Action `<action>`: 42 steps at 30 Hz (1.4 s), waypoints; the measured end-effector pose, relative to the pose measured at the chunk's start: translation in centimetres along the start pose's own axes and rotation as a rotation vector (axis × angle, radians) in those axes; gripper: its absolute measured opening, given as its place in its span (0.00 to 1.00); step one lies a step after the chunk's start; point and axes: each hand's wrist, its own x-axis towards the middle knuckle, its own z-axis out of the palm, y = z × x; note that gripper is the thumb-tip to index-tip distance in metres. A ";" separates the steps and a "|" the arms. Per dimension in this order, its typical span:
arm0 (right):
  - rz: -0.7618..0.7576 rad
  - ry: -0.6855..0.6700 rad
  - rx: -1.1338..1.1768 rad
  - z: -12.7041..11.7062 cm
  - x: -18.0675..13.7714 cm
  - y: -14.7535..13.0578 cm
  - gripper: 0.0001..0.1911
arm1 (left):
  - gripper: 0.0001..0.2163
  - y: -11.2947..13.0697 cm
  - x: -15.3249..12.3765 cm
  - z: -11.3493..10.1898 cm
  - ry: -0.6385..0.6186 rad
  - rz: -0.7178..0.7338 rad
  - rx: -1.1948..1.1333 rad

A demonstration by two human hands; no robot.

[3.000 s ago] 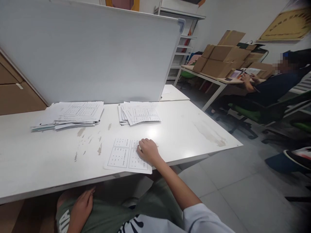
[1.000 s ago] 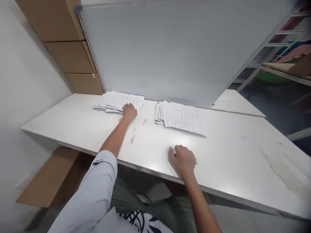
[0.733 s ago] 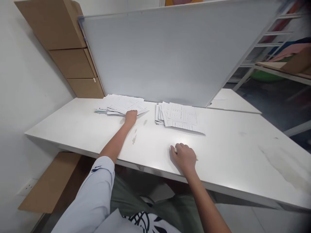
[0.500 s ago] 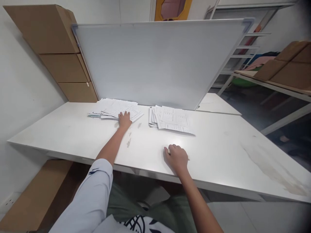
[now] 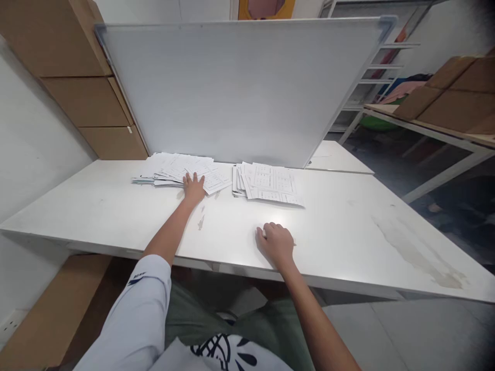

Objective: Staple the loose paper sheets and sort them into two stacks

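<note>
My left hand lies with its fingers spread on the near edge of the left pile of printed sheets. These sheets are fanned unevenly, and a top sheet sticks out to the right of the fingers. Closed, my right hand rests on the white desk near its front edge. A thin pale pen-like stick is wrapped in its fingers; only short ends show on either side. Beyond that hand lies a second pile of printed sheets, its top sheet reaching out to the right.
A large whiteboard stands upright behind both piles. Stacked cardboard boxes rise at the left against the wall. Brownish stains mark the desk on the right. Further right, another table carries more boxes.
The whole view has shifted slightly, so things sit a little up and left. A top sheet of the left pile has slid or turned slightly rightward by my left hand. My right hand keeps its grip.
</note>
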 end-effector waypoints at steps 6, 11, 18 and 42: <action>0.012 -0.007 0.003 -0.2 0.1 0.0 0.16 | 0.30 0.6 -0.8 0.7 0.006 0.020 0.003; 0.012 -0.004 0.007 -0.1 0.0 0.1 0.16 | 0.31 1.4 -2.0 0.4 0.004 0.067 0.001; 0.019 -0.004 0.017 -0.1 -0.1 0.1 0.16 | 0.27 0.5 -3.7 0.1 0.052 0.128 -0.010; -0.141 0.233 0.062 -1.2 -0.3 0.8 0.17 | 0.15 -0.4 -24.5 -2.3 0.352 0.279 -0.068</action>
